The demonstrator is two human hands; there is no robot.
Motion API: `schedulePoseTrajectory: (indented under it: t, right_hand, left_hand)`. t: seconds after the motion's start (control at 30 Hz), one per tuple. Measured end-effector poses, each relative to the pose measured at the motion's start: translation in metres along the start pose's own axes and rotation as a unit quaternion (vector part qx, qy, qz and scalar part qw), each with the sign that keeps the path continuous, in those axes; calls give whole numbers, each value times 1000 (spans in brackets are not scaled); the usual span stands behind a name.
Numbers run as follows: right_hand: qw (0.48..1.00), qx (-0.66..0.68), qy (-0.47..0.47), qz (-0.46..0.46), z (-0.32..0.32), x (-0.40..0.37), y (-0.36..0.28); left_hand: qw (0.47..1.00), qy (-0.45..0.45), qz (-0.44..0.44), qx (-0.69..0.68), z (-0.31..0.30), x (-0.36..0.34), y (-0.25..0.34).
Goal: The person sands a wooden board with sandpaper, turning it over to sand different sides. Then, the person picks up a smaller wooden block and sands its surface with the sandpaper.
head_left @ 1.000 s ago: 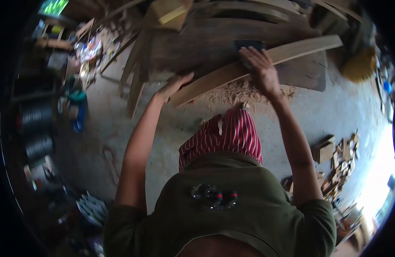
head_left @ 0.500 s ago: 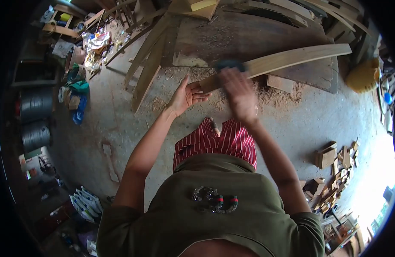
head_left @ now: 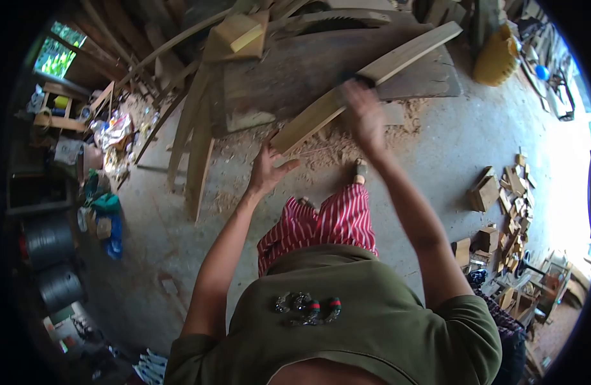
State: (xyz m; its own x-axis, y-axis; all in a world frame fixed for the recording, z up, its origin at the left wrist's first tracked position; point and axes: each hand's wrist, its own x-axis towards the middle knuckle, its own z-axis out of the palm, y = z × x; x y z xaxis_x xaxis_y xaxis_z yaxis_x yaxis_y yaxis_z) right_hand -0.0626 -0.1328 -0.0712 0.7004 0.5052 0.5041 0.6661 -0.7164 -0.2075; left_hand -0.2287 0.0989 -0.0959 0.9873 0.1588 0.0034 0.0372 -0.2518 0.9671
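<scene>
A grey concrete floor point(head_left: 141, 256) fills most of the frame. At the upper centre stands a dark, worn workbench point(head_left: 295, 70), with the toothed arc of a saw blade showing at its top edge. A long pale plank point(head_left: 404, 54) lies slanted across the bench. Its high end reaches the upper right of the frame, and its low end juts past the bench edge toward the centre, above a spread of sawdust point(head_left: 327, 146) on the floor.

Several rough boards point(head_left: 196, 154) lean against the left side of the bench. 2 dark drums point(head_left: 48, 240) stand at the lower left edge. A yellow container point(head_left: 494, 61) sits in the upper right corner, well apart from the plank. A scatter of small wood offcuts point(head_left: 510, 205) lies on the floor at the right edge.

The person's arms reach up from the bottom centre. The left hand point(head_left: 264, 172) is raised just below the plank's low end, palm open and fingers spread. The fingertips are at or just under the wood, and whether they touch it cannot be told.

The right hand point(head_left: 366, 119) lies over the middle of the plank and is blurred, so the set of its fingers cannot be told. A small dark block point(head_left: 367, 80) shows at its fingertips, resting on the plank's face.
</scene>
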Motion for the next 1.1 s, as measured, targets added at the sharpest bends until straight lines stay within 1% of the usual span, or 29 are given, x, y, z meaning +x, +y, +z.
schedulePoseTrajectory:
  t: [0.03, 0.1, 0.13, 0.2, 0.23, 0.27, 0.3, 0.33, 0.37, 0.4, 0.43, 0.5, 0.57, 0.63, 0.67, 0.73, 0.77, 0.83, 0.87, 0.9, 0.93, 0.97, 1.0, 1.03, 1.07, 1.1]
  right_hand:
    - [999, 12, -17, -37, -5, -9, -31]
    - [984, 112, -54, -126, -12, -24, -80]
    - [984, 111, -54, -130, -19, -25, -82]
    - [969, 193, -60, -143, -27, -24, -91]
    - [972, 171, -67, -148, -32, -15, -84]
    - [976, 172, -54, -123, -33, -11, -76]
    - [984, 140, -41, -105, -24, -9, -61]
    - [985, 130, -48, -99, -19, -2, -43]
    - [991, 113, -45, -62, -20, 5, -34]
    - [992, 91, -45, -72, -17, 7, -23]
    - [991, 102, -60, -69, -17, 11, -20]
    - [990, 103, -62, -67, -15, 9, -21]
    - [989, 109, -66, -71, -13, 8, -18]
    - [988, 117, -70, -76, -12, 9, -16]
    - [989, 108, -71, -76, -12, 10, -17]
    - [991, 93, -66, -77, -11, 10, -17]
    - [991, 92, -64, -76, -9, 9, -17]
    - [993, 74, -46, -78, -3, 7, -17]
    - [997, 46, -15, -54, -3, 5, -28]
    - [998, 51, -22, -32, -5, 3, -44]
    - [992, 70, -58, -85, 1, -2, -59]
    - [983, 132, -68, -107, 6, -10, -78]
    - [970, 168, -81, -157, -14, -14, -97]
    - [952, 197, -115, -206, -18, -19, -108]
    - [947, 189, -94, -242, -14, -22, -116]
    - [942, 207, -107, -243, -12, -21, -105]
  left_hand:
    - [1000, -7, 9, -8, 8, 5, 1]
    - [997, 18, -51, -59, 14, 10, 3]
    - [996, 30, 9, -87, 17, 14, -1]
    - [992, 66, 6, -109, 20, 8, -11]
    - [987, 99, 4, -128, 22, 1, -5]
    - [972, 174, 35, -155, 29, -5, 4]
    - [969, 200, 24, -146, 22, -15, 3]
    - [981, 190, -3, -23, 16, -26, 1]
    - [980, 171, -30, 96, 13, -33, 1]
    - [975, 193, -36, 107, 13, -38, 2]
    - [973, 203, -42, 106, 15, -40, 8]
    - [980, 178, -49, 78, 20, -39, 20]
    - [976, 199, -55, 73, 24, -33, 29]
    - [969, 156, -99, 165, 20, -30, 31]
    - [967, 164, -101, 164, 19, -32, 31]
    - [964, 145, -21, 221, 16, -41, 33]
    - [964, 144, -19, 222, 14, -48, 27]
    - [956, 141, -41, 253, 4, -62, 6]
    - [959, 128, -27, 253, 1, -65, -4]
    - [942, 167, 8, 293, 1, -65, -14]
    - [922, 203, 48, 327, 0, -60, -18]
    - [927, 183, 76, 319, 1, -51, -15]
    - [976, 162, 6, 147, 2, -45, -11]
    - [989, 130, -73, -25, 2, -36, -9]
    - [992, 108, -57, -26, -1, -24, -14]
    - [995, 84, -49, -27, -5, -14, -20]
